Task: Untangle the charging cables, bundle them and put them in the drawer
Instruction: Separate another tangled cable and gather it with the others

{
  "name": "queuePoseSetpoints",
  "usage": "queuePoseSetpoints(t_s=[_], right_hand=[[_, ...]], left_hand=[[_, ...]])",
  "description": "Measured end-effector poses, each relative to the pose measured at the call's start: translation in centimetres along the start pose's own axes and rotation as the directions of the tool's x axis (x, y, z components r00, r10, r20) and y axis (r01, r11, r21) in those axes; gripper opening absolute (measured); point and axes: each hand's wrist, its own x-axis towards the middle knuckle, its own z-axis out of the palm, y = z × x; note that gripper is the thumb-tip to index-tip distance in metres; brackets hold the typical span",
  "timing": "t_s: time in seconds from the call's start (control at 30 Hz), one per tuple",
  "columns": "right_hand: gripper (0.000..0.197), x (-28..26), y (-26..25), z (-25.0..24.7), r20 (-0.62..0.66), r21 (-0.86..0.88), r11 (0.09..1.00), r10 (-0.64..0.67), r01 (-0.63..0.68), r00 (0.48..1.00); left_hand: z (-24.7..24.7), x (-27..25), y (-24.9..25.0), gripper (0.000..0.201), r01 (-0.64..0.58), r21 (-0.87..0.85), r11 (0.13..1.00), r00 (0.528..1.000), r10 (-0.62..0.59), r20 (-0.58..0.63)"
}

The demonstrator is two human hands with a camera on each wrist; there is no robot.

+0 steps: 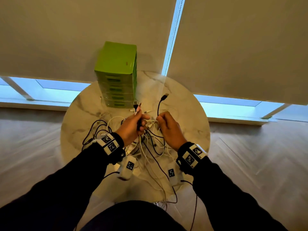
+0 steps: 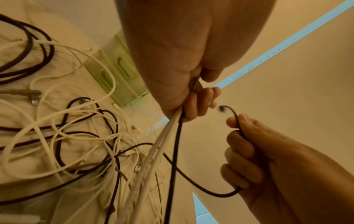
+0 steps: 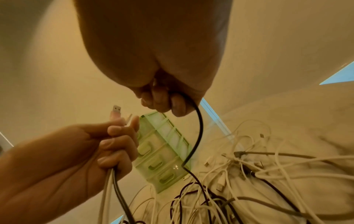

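Observation:
A tangle of white and black charging cables [image 1: 150, 147] lies on the round marble table [image 1: 188, 117]. My left hand [image 1: 135, 124] grips a bunch of white and black cable ends [image 2: 173, 136] raised above the pile, their plugs [image 3: 116, 109] sticking up past the fingers. My right hand [image 1: 167, 125], just to its right, is curled round one black cable [image 3: 199, 130], whose USB plug [image 1: 165, 97] arches up above the fist. The green drawer unit [image 1: 118, 75] stands behind the hands with all its drawers closed.
Loose plugs and cable loops [image 2: 76, 133] spread over the table's left and near side, and some strands hang over the front edge [image 1: 168, 195]. Window blinds [image 1: 233, 47] hang behind the table. Pale wood floor [image 1: 258, 155] surrounds it.

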Motion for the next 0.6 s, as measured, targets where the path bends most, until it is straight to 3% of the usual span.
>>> queuePoseSetpoints(t_s=[0.13,0.3,0.6], right_hand=[[0.016,-1.3,-1.8,0.4,0.108,-0.132,0.986,-0.087,0.101,0.99],[0.021,-2.1,-2.4,1.8,0.24,-0.294,0.945,-0.075,0.146,0.968],[0.026,-2.0,-2.7,2.7,0.27,-0.469,0.861,-0.072,0.197,0.96]], left_hand=[[-0.2,-0.5,0.0,0.047,0.034,-0.128,0.991,0.999,-0.033,0.007],[0.5,-1.5,0.4,0.043,0.05,-0.303,0.952,0.998,-0.033,0.061],[0.1,-1.4,-0.5,0.018,-0.037,-0.237,0.971,0.998,0.05,0.049]])
